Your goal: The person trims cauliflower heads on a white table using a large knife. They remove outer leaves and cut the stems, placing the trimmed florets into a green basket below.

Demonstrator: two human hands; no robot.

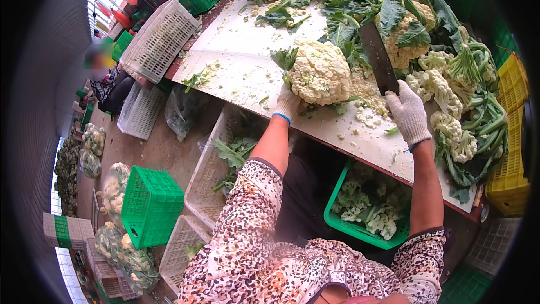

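My left hand (288, 102), in a white knit glove, grips a large cauliflower head (320, 71) from its near left side, over the white tabletop (236, 78). The fingers are partly hidden under the head, and a few green leaves stick out at its left. In my gloved right hand (407, 110) is a broad-bladed cleaver (378, 57), its dark blade pointing away from me. Blade and cauliflower are apart. Cut cauliflower pieces (443, 88) and stripped leaves (479, 112) are heaped to the right of my right hand. Crumbs (369, 93) lie between the two hands.
Below the table edge stands a green crate (367, 242) of cauliflower pieces. White crates (202, 190) with leaves stand at my left. Another white crate (158, 40) overhangs the table's left end, near a seated person (107, 80). Yellow crates (508, 135) border the right side.
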